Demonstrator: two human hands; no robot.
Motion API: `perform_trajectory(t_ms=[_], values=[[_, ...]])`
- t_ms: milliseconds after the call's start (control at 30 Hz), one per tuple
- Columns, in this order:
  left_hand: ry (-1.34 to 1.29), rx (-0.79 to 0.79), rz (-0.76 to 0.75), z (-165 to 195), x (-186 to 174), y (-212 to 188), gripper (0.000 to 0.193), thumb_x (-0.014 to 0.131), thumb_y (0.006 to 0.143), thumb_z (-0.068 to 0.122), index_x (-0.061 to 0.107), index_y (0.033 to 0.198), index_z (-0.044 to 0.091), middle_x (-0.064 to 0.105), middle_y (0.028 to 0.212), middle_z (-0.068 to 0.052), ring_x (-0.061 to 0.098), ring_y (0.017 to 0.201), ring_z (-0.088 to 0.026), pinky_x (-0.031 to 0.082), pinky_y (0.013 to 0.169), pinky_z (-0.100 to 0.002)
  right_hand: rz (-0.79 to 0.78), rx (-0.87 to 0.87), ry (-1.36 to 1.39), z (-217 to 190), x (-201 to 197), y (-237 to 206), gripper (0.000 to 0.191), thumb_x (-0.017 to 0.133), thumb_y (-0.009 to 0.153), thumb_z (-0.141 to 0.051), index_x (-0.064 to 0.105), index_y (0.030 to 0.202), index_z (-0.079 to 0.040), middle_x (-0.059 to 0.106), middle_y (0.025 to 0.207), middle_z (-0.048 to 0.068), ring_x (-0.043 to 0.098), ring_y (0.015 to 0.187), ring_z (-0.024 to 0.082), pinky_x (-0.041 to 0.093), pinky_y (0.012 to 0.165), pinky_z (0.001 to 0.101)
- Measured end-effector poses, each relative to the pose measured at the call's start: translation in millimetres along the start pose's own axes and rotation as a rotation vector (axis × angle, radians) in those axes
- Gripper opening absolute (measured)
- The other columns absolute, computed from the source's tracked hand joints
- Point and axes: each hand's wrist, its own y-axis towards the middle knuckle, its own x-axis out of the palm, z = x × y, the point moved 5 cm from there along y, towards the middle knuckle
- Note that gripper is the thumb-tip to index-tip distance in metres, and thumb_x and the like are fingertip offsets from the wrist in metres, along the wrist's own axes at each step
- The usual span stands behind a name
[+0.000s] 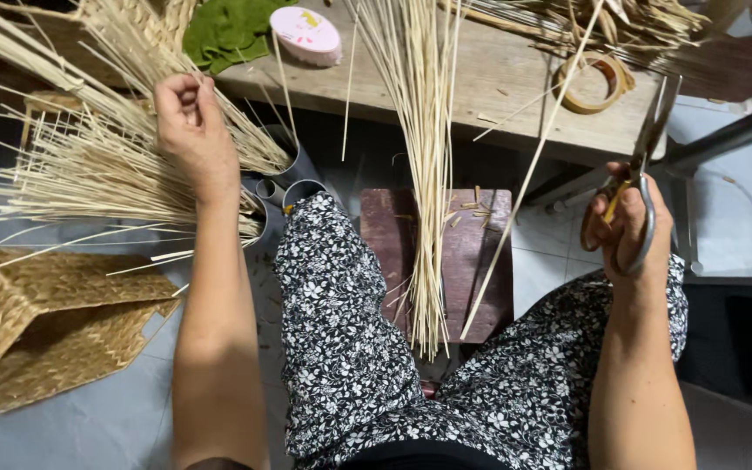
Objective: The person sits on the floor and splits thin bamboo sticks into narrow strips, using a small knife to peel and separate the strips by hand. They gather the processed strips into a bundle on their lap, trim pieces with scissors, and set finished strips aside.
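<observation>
Reaching into the fanned straw bundle [106, 165], left hand [191, 130] pinches a few stalks with fingers curled; right hand [627, 228], closed around scissors [641, 174], could snag the loose leaning stalk [528, 174] and tip it off the bench.

Left hand [189, 130] pinching, right hand [624, 228] clenched

I see single head view only; camera worn high, facing steeply down over lap; close range, both forearms fill lower frame; tabletop [515, 78] edge at top, floor [89, 426] at bottom left; no second view to overlap.
</observation>
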Motion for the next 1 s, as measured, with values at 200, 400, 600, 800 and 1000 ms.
perform_trajectory(t_ms=[200,400,600,800,1000], values=[[0.099,0.063,0.034,-3.1,4.9,1.2,0.008,0.066,0.106,-0.001,0.058,0.107,0.000,0.073,0.100,-0.005,0.074,0.090,-0.010,0.063,0.078,-0.025,-0.007,0.031,-0.054,1.3,2.6,3.7,0.056,0.064,0.108,-0.040,0.052,0.144,0.002,0.056,0.090,0.008,0.044,0.059,0.011,0.039,0.051,0.0257],[0.292,0.019,0.047,-16.9,18.9,-13.1,0.012,0.069,0.101,-0.001,0.058,0.102,0.005,0.074,0.089,-0.005,0.077,0.078,-0.015,0.060,0.069,-0.029,-0.025,0.047,-0.061,1.0,6.4,4.1,0.054,0.064,0.109,-0.038,0.052,0.144,0.002,0.056,0.090,0.008,0.046,0.061,0.012,0.040,0.051,0.0272],[0.365,-0.258,0.008,-64.3,29.7,-37.6,0.011,0.069,0.098,0.002,0.061,0.105,0.004,0.076,0.087,-0.009,0.078,0.080,-0.022,0.059,0.073,-0.034,-0.032,0.067,-0.051,2.2,10.4,3.1,0.051,0.063,0.109,-0.036,0.053,0.143,0.000,0.055,0.089,0.008,0.045,0.061,0.011,0.039,0.051,0.0267],[0.385,-0.347,-0.139,-89.0,33.5,-46.7,0.048,0.076,0.092,0.002,0.059,0.136,0.000,0.074,0.123,-0.022,0.075,0.114,-0.025,0.059,0.093,-0.032,-0.043,0.076,-0.030,2.4,16.4,4.0,0.048,0.063,0.110,-0.035,0.053,0.143,-0.001,0.054,0.087,0.007,0.044,0.061,0.011,0.038,0.051,0.0263],[0.117,-0.305,-0.044,-71.0,18.0,-32.9,0.061,0.068,0.091,-0.004,0.044,0.148,-0.002,0.056,0.144,-0.023,0.076,0.106,-0.023,0.062,0.083,-0.028,0.019,0.112,-0.069,12.1,20.7,12.4,0.044,0.062,0.106,-0.031,0.055,0.138,-0.001,0.056,0.083,0.007,0.045,0.055,0.011,0.038,0.045,0.0271]])
